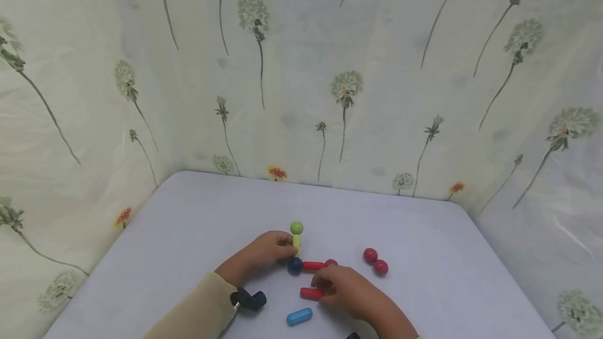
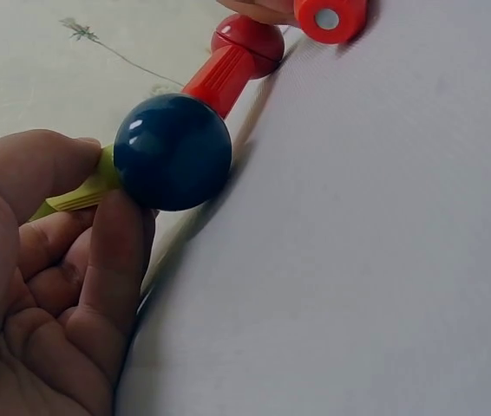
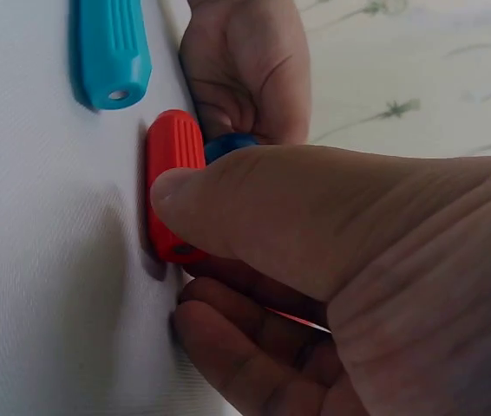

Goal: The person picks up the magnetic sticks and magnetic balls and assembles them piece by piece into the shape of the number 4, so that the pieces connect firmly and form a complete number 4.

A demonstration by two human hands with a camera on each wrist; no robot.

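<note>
left hand [image 1: 268, 249]: the yellow rod [image 1: 296, 245] is being pinched from its left side, between thumb and fingers.
yellow rod: its long axis is running away from the person, with the green ball [image 1: 297, 228] sitting at the far end and the dark blue ball [image 1: 295, 266] at the near end.
joined red rod [image 1: 313, 266]: it is reaching rightward from the dark blue ball to the joined red ball [image 1: 331, 262], so an l-shape is being formed.
right hand [image 1: 350, 292]: the loose red rod [image 1: 311, 293] is being gripped near its right end, the thumb being laid on its side; the fingers behind are being partly hidden.
loose red rod: it is lying on the near side of the joined red rod, apart from it, the 2 long axes running nearly parallel, side to side. its free end is being pointed left out of the grip, the dark blue ball sitting beyond that end and slightly left. whether the table [image 1: 212, 208] is being touched cannot be told.
nearer hand: the joined red ball is being partly covered by the right hand; contact there cannot be told.
blue rod [image 1: 299, 317]: it is lying untouched, closer to the person, nearer the right hand.
2 spare red balls [image 1: 380, 267]: they are resting together, right of the joined red ball.
</note>
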